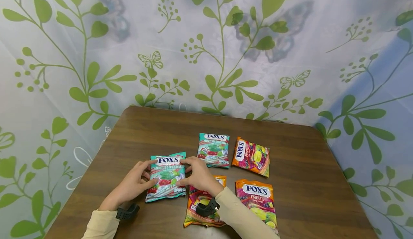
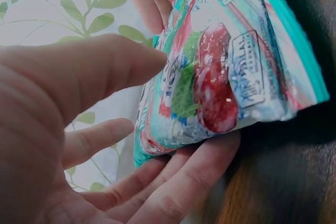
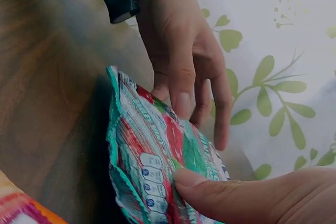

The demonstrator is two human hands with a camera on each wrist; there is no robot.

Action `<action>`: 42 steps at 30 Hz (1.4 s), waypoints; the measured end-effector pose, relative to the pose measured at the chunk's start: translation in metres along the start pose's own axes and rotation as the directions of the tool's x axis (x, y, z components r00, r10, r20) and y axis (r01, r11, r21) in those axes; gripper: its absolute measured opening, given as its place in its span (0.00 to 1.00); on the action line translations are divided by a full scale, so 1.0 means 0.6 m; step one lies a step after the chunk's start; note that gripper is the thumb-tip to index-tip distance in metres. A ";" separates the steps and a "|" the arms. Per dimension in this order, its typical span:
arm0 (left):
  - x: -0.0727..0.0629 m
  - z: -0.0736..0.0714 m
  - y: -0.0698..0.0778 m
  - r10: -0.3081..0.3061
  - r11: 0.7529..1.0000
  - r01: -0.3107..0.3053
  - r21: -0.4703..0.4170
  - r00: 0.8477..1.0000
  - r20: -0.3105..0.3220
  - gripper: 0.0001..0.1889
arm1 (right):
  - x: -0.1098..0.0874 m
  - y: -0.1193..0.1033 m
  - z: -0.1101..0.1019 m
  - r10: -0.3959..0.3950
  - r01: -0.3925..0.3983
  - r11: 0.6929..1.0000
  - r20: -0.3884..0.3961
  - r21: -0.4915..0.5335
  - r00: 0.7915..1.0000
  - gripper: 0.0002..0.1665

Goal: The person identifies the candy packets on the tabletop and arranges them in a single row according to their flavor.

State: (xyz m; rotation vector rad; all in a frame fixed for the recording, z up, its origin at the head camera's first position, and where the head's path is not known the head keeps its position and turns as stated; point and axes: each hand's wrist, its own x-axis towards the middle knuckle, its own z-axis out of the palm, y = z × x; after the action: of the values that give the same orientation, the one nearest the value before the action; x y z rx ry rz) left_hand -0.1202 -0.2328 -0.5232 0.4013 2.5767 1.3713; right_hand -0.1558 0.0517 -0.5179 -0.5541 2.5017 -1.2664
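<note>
A teal bag of Fox's Mint Blossom candy (image 1: 167,172) is held between both hands at the left of the table. My left hand (image 1: 130,185) grips its left side, thumb on the front and fingers tucked along the edge and underneath, as the left wrist view shows. On the opposite side my right hand (image 1: 198,176) holds the bag, its thumb (image 3: 194,179) pressed on the printed front. In the right wrist view the bag's lower crimped edge tilts close over the wood. The right forearm passes over an orange Fox's Fruits bag (image 1: 196,219), partly hiding it.
A second Mint Blossom bag (image 1: 213,151) lies farther back. Beside it is a tilted Fox's Fruits bag (image 1: 253,156), and another Fruits bag (image 1: 256,199) lies nearer, partly covered by the right sleeve (image 1: 242,214). The brown wooden table (image 1: 309,181) meets a leaf-patterned curtain (image 1: 180,52) behind.
</note>
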 end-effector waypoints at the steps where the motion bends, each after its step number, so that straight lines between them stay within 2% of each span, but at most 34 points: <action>1: 0.000 0.001 0.000 0.006 1.000 -0.006 -0.008 1.000 0.004 0.36 | 0.000 0.000 0.001 -0.004 0.004 1.000 -0.005 -0.002 1.000 0.43; 8: -0.001 0.004 0.006 0.040 0.998 -0.040 -0.054 0.999 0.000 0.37 | -0.002 0.001 0.004 -0.027 0.026 0.999 -0.015 -0.043 1.000 0.46; 13: -0.001 0.004 0.008 0.026 0.998 -0.026 -0.061 1.000 0.002 0.39 | -0.003 -0.002 0.003 -0.027 0.027 0.999 -0.012 -0.019 1.000 0.48; 17: 0.004 0.003 0.007 0.005 0.999 -0.005 -0.040 1.000 -0.004 0.40 | -0.003 -0.004 0.003 -0.027 0.027 1.000 -0.026 -0.006 0.999 0.47; 22: 0.009 -0.003 0.013 0.026 1.000 -0.027 -0.008 0.999 -0.018 0.41 | 0.003 -0.006 0.003 -0.033 0.033 0.999 -0.043 0.006 0.999 0.47; 26: 0.012 -0.013 0.016 0.039 0.999 -0.039 -0.002 0.999 -0.031 0.41 | 0.012 -0.008 0.004 -0.036 0.038 0.998 -0.047 0.043 0.998 0.46; 33: 0.024 -0.042 0.016 0.071 0.997 -0.067 0.049 0.994 -0.079 0.40 | 0.037 -0.012 0.006 -0.054 0.056 0.974 -0.016 0.220 0.998 0.49; 42: 0.060 -0.096 0.008 0.120 0.982 -0.104 0.158 0.989 -0.092 0.40 | 0.096 -0.023 0.008 -0.099 0.100 0.947 -0.020 0.304 0.995 0.51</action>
State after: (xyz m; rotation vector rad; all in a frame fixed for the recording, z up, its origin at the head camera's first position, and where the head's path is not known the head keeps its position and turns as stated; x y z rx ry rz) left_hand -0.1706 -0.2632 -0.4892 0.5219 2.7917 1.2632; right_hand -0.2020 0.0143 -0.5139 -0.6059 2.2417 -1.6534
